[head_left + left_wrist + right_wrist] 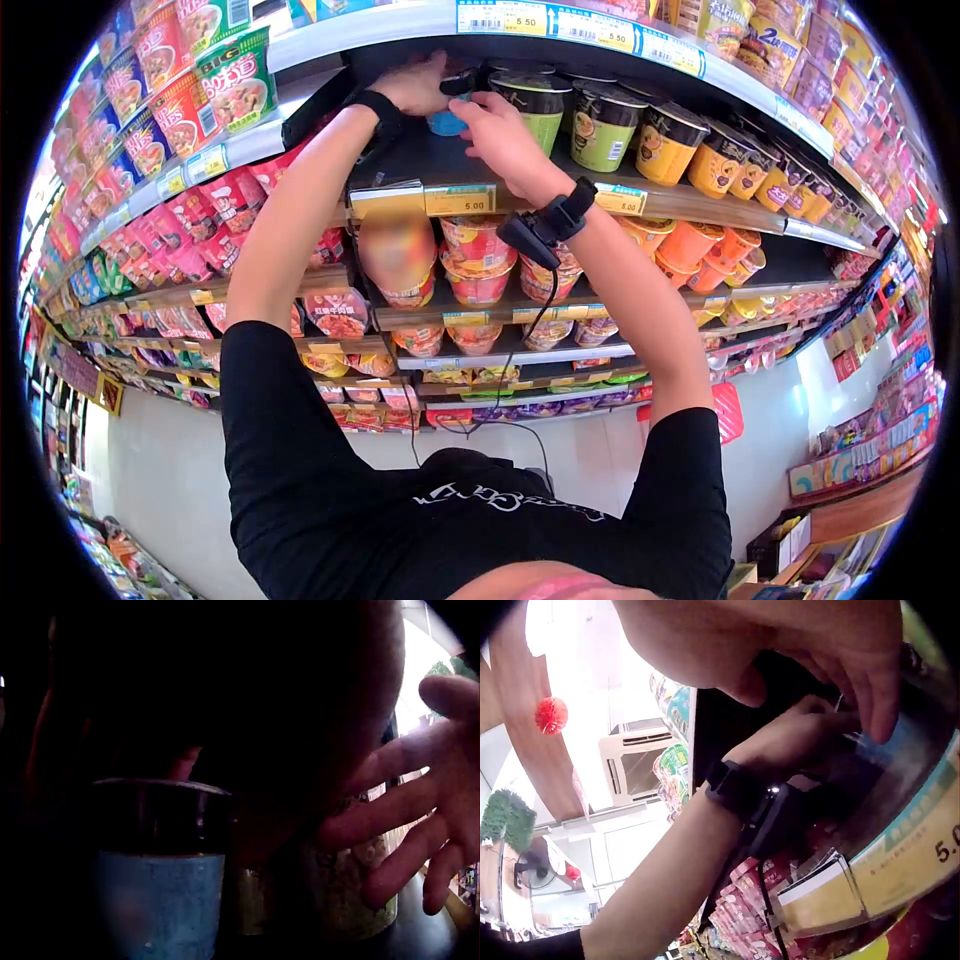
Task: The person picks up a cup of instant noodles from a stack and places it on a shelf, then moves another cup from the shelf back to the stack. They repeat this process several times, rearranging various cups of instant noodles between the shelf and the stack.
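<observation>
A blue noodle cup with a black lid is upright in the dark left end of the upper shelf. My left hand reaches in from the left and grips it near the lid; a fingertip shows just behind the rim in the left wrist view, while the palm is in deep shadow. From the right comes my right hand, its fingers spread and nearly straight, close beside the blue cup and holding nothing. Green noodle cups with black lids stand just right of the hands.
A price rail runs along the shelf's front edge, and another shelf edge is low above my hands. Yellow cups line the right side. Red cups fill the shelf below. Cables hang from my wrists.
</observation>
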Available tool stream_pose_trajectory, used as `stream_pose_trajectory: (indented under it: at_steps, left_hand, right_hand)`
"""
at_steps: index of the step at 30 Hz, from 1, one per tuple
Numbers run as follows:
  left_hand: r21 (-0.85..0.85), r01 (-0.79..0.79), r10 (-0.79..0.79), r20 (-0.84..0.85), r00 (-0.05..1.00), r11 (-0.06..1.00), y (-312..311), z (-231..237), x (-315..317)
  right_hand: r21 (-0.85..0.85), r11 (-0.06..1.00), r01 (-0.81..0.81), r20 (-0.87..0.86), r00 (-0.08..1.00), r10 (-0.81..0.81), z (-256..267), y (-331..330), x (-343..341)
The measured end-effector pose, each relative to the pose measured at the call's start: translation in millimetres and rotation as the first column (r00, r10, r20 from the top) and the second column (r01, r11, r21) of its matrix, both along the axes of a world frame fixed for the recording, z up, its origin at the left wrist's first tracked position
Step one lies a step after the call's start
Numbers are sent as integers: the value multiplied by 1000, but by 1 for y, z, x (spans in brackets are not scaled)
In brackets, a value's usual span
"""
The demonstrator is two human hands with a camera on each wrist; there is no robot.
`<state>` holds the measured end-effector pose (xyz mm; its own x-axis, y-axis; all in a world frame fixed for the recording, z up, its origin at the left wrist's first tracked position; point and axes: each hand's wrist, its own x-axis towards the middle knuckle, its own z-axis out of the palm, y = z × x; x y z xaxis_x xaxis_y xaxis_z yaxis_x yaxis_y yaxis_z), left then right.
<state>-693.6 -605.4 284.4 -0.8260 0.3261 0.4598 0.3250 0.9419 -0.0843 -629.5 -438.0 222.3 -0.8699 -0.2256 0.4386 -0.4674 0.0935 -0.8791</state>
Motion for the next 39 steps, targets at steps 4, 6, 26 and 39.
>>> stream_pose_trajectory:
  at_steps: [4, 6, 26, 39]
  left_hand:
    - [44, 38, -36, -37, 999, 998, 3, 7, 12]
    - [46, 9, -7, -37, 999, 999, 0, 6, 15]
    - [-215, 806, -788, -453, 418, 551, 142, -51, 273]
    - [105, 777, -730, -438, -524, -621, 420, -46, 428]
  right_hand:
    - [-1, 1000, 19, 3, 1000, -19, -7, 2, -6]
    - [2, 997, 76, -9, 997, -76, -10, 2, -9]
    - [53, 927, 370, -561, 779, -279, -71, 179, 208]
    - [-165, 265, 950, -260, 217, -941, -81, 312, 542]
